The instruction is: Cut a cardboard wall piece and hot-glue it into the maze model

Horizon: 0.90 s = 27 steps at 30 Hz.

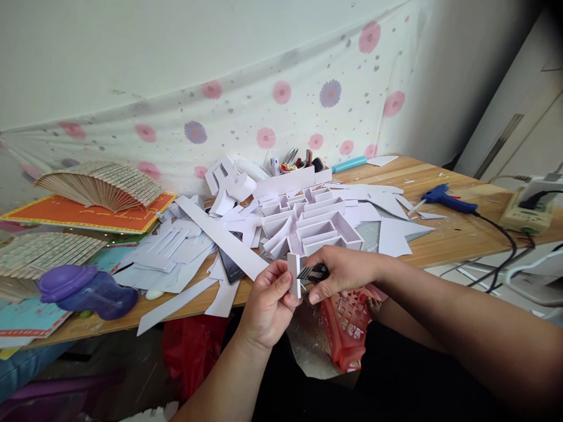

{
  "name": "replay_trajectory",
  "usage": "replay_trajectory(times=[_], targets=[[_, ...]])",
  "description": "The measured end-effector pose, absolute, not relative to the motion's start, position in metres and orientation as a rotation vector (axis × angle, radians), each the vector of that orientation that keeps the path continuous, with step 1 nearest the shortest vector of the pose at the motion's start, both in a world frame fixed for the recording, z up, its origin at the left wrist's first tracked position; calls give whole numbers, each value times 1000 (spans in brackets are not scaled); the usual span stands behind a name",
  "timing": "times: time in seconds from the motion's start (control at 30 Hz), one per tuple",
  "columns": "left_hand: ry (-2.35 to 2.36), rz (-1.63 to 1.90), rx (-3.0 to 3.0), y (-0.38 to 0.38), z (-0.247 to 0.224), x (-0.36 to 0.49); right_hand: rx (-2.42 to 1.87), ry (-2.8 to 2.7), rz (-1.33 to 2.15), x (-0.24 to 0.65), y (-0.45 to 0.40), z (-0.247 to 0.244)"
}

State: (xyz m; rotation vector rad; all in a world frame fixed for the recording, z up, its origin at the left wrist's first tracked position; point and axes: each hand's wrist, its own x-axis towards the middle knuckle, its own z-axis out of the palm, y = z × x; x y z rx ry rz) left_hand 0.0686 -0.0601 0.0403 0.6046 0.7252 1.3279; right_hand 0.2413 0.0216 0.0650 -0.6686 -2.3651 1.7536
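Observation:
My left hand (266,308) pinches a small white foam board piece (293,271) upright just past the table's front edge. In my right hand (345,271) is a black utility knife (317,272), its tip end at the right side of the piece. The knife's blade is hard to make out, and part of its handle is hidden by my fingers. Just behind my hands, a white foam board model (323,228) with many thin walls and compartments stands on the table. A long white strip (220,234) lies to its left, over loose sheets.
Cut white sheets (171,252) and a phone (230,266) lie left of the model. A purple bottle (90,290) and folding fans (101,184) are farther left. On the right are a blue glue gun (451,198) and a power strip (530,205). A red basket (345,328) sits below.

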Motion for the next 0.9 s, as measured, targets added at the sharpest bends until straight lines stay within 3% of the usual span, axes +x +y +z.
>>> replay_trajectory(times=[0.7, 0.9], targets=[[649, 1280, 498, -57, 33, 72, -745, -2528, 1799, 238, 18, 64], [684, 1340, 520, -54, 38, 69, -566, -2902, 1479, 228, 12, 50]])
